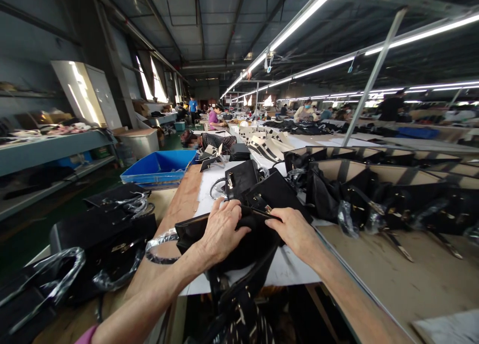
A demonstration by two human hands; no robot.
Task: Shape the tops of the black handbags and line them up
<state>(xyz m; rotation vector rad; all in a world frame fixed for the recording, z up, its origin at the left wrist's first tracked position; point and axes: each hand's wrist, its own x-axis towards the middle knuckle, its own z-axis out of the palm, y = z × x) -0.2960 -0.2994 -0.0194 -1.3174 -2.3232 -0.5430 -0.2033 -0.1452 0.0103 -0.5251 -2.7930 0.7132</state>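
A black handbag (243, 249) lies at the near edge of the work table, straight in front of me. My left hand (222, 229) grips its upper edge, the thumb pointing right and the fingers curled over the far side. On the right end of that edge, my right hand (290, 229) pinches the rim near a small zipper. A plastic-wrapped handle (160, 246) sticks out left of the bag. Just beyond, two more black bags (241, 178) with gold-coloured hardware lie on white paper. The fingertips of my left hand are partly hidden behind the bag's edge.
Finished-looking black bags (101, 234) with wrapped handles are piled at left. A row of black bags with beige linings (404, 176) stands at right. A blue bin (160, 167) sits beyond the table's left side. Farther back, several people work at tables; one person leans over nearby.
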